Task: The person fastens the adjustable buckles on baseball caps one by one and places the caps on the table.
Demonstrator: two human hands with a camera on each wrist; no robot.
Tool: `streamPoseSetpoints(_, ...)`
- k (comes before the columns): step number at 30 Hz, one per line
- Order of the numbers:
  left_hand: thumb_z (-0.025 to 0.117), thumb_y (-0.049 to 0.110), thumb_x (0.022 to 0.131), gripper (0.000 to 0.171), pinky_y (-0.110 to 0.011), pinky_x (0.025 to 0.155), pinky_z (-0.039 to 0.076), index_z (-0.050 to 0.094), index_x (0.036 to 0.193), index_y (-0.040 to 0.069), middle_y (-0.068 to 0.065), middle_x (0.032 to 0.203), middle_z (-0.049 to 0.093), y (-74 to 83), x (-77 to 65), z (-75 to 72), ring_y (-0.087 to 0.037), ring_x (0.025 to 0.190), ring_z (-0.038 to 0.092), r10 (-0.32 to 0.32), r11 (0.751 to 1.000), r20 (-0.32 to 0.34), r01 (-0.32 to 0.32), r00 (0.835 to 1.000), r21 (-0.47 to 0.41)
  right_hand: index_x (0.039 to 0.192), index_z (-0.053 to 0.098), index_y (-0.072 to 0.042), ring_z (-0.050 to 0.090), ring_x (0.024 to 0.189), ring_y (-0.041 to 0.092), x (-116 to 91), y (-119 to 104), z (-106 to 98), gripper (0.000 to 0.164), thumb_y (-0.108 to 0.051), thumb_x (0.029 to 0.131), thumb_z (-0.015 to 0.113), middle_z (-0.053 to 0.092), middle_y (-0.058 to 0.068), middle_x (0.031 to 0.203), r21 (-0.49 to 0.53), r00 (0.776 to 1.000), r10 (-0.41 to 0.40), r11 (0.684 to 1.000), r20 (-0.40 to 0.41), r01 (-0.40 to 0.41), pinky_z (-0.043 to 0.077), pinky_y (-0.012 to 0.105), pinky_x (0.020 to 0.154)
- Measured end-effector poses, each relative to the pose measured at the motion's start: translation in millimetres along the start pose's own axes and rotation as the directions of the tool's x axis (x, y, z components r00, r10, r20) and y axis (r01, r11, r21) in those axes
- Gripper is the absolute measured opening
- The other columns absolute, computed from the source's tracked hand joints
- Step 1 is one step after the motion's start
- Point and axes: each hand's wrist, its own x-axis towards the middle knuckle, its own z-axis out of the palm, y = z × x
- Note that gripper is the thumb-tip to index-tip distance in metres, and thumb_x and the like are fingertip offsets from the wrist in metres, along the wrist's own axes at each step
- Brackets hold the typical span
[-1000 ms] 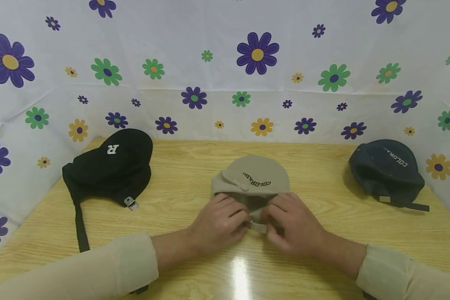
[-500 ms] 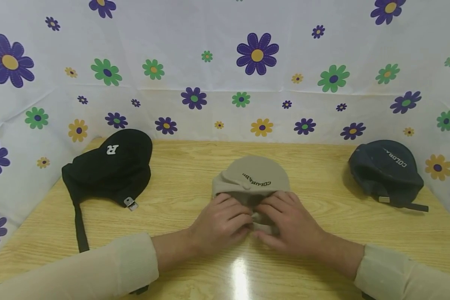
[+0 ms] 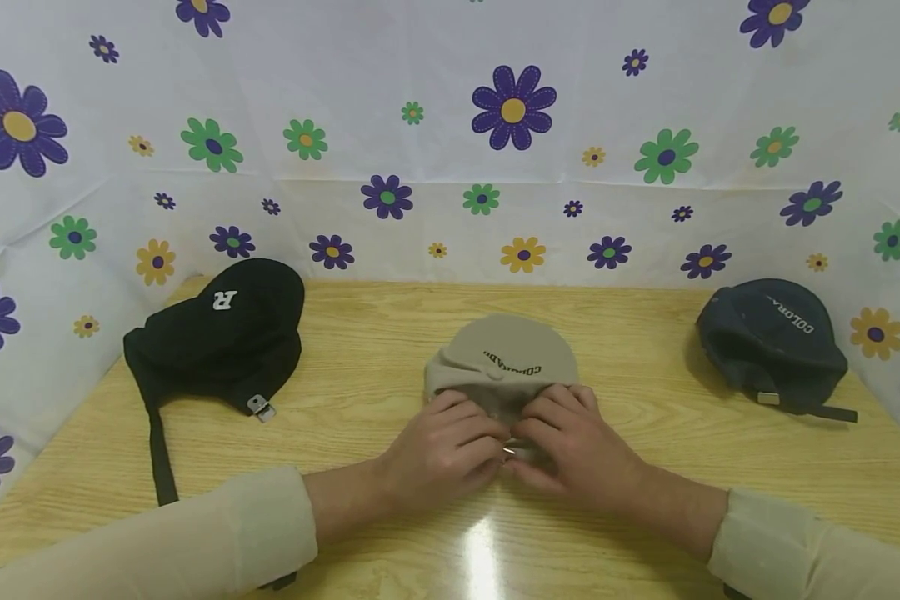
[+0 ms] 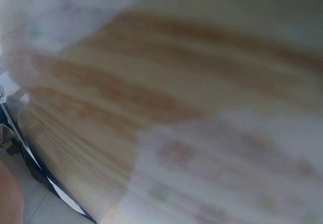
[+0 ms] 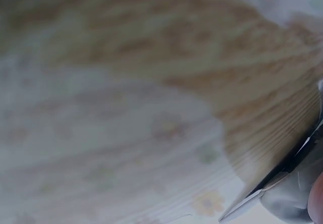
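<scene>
Tan cap (image 3: 521, 335) sits mid-table on the table (image 3: 360, 433), both my hands on its near end. Rounded, lettered end points at the table's far edge; back gap and strap (image 3: 527, 454) face the table's near edge, toward me. Long axis, front to back, so runs near-to-far, roughly square to the table's far edge. Lettering (image 3: 512, 365) goes side to side, upside down to me.

My left hand (image 3: 441, 450): fingers curled, gripping the cap's back edge, tips beside a metal buckle (image 3: 508, 452). My right hand (image 3: 579, 446): fingers bent over the back edge too, gripping it. Fingertips of both nearly meet; exact pinch spots hidden.

Black cap (image 3: 210, 350): table's left side, white R (image 3: 224, 300) on it, long tail (image 3: 162, 450) trailing toward the table's near edge, end cut off by my left sleeve (image 3: 270, 517). Navy cap (image 3: 780, 333): table's right side, stub (image 3: 836, 414) of strap pointing right. Flowered cloth (image 3: 420, 58) rises behind the table. Wrist views blurred, mostly table and cloth.
</scene>
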Motion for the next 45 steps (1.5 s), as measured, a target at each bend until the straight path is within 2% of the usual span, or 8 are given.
streamPoseSetpoints(6,0.078,0.009,0.079,0.012,-0.030,0.083,0.048,0.067,0.081,0.012,-0.001,0.098,0.072,-0.4,-0.3,-1.7,-0.014,0.087,0.068,0.017,0.998,-0.015,-0.018,1.000,-0.067,0.104,0.068,-0.014,0.052,0.096,0.016,-0.4,1.3,-2.1,0.039,-0.044,0.080,0.078,0.063,-0.004,0.101,-0.001,0.999,0.013,1.000,0.034,-0.013,0.033,0.037,0.085)
streamPoseSetpoints(13,0.079,0.010,0.081,0.011,-0.029,0.083,0.048,0.068,0.084,0.011,-0.001,0.098,0.072,-0.1,0.1,-1.5,-0.011,0.091,0.068,0.053,0.993,-0.014,-0.054,0.999,-0.109,0.099,0.071,-0.013,0.049,0.092,0.016,-0.9,1.2,0.8,0.040,-0.051,0.096,0.058,0.061,-0.004,0.095,0.011,1.000,-0.004,1.000,0.021,0.004,0.031,0.037,0.083)
streamPoseSetpoints(16,0.078,0.010,0.081,0.011,-0.029,0.085,0.048,0.069,0.086,0.010,-0.001,0.099,0.071,0.1,0.0,-1.3,-0.011,0.092,0.067,0.055,0.994,-0.009,-0.055,0.998,-0.099,0.099,0.070,-0.012,0.049,0.092,0.016,-1.1,0.7,1.1,0.037,-0.047,0.098,0.056,0.062,-0.004,0.096,0.010,0.999,-0.016,1.000,0.032,0.016,0.031,0.037,0.084)
streamPoseSetpoints(24,0.077,0.011,0.082,0.015,-0.027,0.090,0.050,0.074,0.096,0.008,-0.001,0.098,0.072,1.3,2.7,-2.6,-0.014,0.093,0.067,-0.031,0.996,0.030,0.034,0.999,-0.084,0.101,0.067,-0.011,0.052,0.093,0.019,-1.7,1.4,0.3,0.031,-0.041,0.095,0.063,0.062,-0.002,0.097,-0.036,0.999,-0.019,0.999,0.042,0.020,0.033,0.037,0.084)
streamPoseSetpoints(32,0.075,0.013,0.085,0.013,-0.029,0.091,0.049,0.077,0.097,0.009,-0.001,0.098,0.073,0.1,2.9,-3.1,-0.015,0.095,0.065,-0.063,0.997,0.038,0.064,0.997,-0.038,0.101,0.063,-0.011,0.052,0.093,0.019,-2.6,1.0,0.6,0.038,-0.043,0.104,0.044,0.061,-0.001,0.098,-0.080,0.998,0.000,0.997,0.055,0.005,0.034,0.037,0.082)
streamPoseSetpoints(37,0.075,0.014,0.086,0.013,-0.030,0.090,0.048,0.077,0.098,0.010,0.000,0.097,0.074,0.0,3.3,-3.9,-0.015,0.095,0.065,-0.087,0.996,0.048,0.087,0.995,0.001,0.096,0.060,-0.010,0.052,0.089,0.020,-2.8,0.6,-0.3,0.042,-0.041,0.107,0.034,0.059,0.000,0.092,-0.128,0.999,0.008,0.992,0.044,-0.002,0.036,0.037,0.080)
streamPoseSetpoints(41,0.074,0.015,0.087,0.014,-0.030,0.091,0.047,0.077,0.100,0.010,0.001,0.099,0.073,0.4,2.5,-5.1,-0.015,0.096,0.065,-0.114,0.993,0.071,0.113,0.991,0.020,0.095,0.060,-0.010,0.052,0.086,0.020,-2.5,0.2,-0.2,0.042,-0.041,0.107,0.035,0.059,-0.001,0.089,-0.138,0.999,0.016,0.990,0.039,-0.011,0.038,0.036,0.079)
streamPoseSetpoints(45,0.075,0.016,0.087,0.016,-0.029,0.091,0.047,0.076,0.102,0.011,0.001,0.101,0.073,1.0,1.8,-5.2,-0.015,0.097,0.064,-0.133,0.991,0.089,0.132,0.987,0.018,0.097,0.061,-0.011,0.052,0.087,0.020,-2.7,-0.2,0.2,0.034,-0.039,0.105,0.044,0.059,-0.001,0.090,-0.152,0.995,0.051,0.988,0.080,-0.038,0.038,0.036,0.080)
